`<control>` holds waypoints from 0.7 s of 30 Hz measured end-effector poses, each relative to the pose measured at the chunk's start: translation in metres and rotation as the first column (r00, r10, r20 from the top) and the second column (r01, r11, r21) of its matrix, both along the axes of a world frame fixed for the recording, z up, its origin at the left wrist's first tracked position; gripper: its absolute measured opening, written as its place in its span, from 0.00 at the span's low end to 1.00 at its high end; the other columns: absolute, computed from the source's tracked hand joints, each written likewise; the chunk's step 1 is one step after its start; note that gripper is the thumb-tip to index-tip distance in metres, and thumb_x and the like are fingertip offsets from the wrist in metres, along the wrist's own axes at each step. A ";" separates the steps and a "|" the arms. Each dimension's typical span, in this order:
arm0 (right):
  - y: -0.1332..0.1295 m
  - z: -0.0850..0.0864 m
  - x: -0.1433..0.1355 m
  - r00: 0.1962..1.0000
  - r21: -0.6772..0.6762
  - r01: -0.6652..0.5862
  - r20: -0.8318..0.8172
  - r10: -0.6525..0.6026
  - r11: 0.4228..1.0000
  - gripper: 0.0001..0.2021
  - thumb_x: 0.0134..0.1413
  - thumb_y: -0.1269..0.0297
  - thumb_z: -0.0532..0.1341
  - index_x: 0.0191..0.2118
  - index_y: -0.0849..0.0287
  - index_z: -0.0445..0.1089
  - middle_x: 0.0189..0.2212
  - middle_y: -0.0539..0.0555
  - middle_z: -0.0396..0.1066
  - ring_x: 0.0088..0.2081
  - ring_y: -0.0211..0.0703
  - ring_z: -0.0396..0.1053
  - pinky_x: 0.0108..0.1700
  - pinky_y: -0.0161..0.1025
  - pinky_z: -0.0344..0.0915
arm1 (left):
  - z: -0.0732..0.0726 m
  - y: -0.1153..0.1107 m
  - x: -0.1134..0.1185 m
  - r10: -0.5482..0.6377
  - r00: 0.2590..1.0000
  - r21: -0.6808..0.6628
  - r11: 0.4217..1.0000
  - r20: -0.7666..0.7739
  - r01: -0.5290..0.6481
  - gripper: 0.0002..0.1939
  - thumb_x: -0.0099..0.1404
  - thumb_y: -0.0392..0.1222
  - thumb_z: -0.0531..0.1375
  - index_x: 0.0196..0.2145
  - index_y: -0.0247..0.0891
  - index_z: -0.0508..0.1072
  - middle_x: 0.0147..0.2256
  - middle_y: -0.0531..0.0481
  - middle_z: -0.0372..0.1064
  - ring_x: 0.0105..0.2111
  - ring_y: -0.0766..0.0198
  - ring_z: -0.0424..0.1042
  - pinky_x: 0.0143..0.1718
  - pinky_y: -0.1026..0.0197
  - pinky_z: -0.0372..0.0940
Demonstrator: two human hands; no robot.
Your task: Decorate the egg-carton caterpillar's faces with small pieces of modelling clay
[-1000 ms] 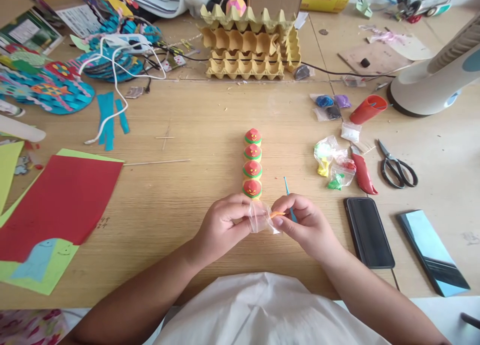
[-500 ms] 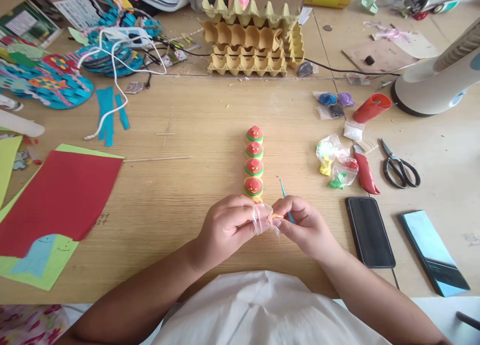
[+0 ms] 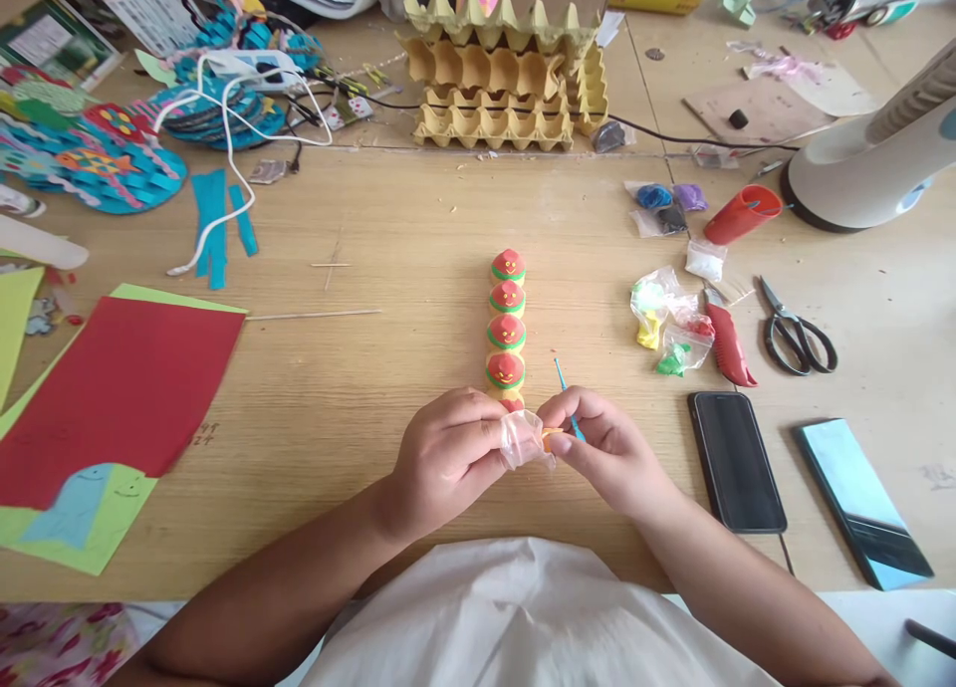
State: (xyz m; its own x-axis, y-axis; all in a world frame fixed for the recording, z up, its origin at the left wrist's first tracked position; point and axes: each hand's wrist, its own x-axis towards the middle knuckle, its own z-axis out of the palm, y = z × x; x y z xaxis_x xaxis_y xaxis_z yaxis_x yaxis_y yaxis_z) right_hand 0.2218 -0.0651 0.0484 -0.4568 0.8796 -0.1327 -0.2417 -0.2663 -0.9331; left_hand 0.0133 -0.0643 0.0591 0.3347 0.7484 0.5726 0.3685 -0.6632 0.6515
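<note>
My left hand (image 3: pixel 452 453) is closed on a small clear plastic bag (image 3: pixel 521 440), holding it just in front of my body. At the bag's mouth, the thumb and forefinger of my right hand (image 3: pixel 601 448) pinch a bit of orange modelling clay (image 3: pixel 551 434). A thin blue modelling tool (image 3: pixel 562 373) is also tucked in the right hand, its tip pointing away from me. Just beyond the bag runs a row of several egg-carton cups (image 3: pixel 507 332) with red tops, green bands and yellow smiling faces. My left fingers partly cover the nearest cup.
Bags of coloured clay (image 3: pixel 676 358), a red utility knife (image 3: pixel 728 343), scissors (image 3: pixel 796 334) and two phones (image 3: pixel 737 463) lie at right, near a red cup (image 3: pixel 743 215). Egg cartons (image 3: pixel 493 119) stand at the back. Red paper (image 3: pixel 126 388) and a white cable (image 3: pixel 231 139) lie at left.
The bag has shifted slightly left and its mouth has drawn back, showing more orange clay. Both hands keep their grips and have barely moved.
</note>
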 end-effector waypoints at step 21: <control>0.004 -0.002 -0.001 0.990 -0.244 0.110 -0.064 -0.129 0.964 0.12 0.54 0.59 0.73 0.36 0.57 0.71 0.29 0.48 0.70 0.28 0.35 0.64 0.31 0.34 0.63 | -0.006 0.002 -0.003 -0.056 0.995 -0.200 0.977 0.088 0.072 0.06 0.67 0.35 0.67 0.41 0.43 0.81 0.42 0.47 0.78 0.39 0.63 0.80 0.39 0.63 0.74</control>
State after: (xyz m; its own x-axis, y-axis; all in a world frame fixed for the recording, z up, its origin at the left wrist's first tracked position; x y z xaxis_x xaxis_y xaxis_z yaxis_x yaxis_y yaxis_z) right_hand 0.2207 -0.0607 0.0465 -0.3678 0.8755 -0.3135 -0.3554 -0.4439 -0.8226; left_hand 0.0104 -0.0627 0.0530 0.3440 0.8303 0.4385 0.2694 -0.5347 0.8010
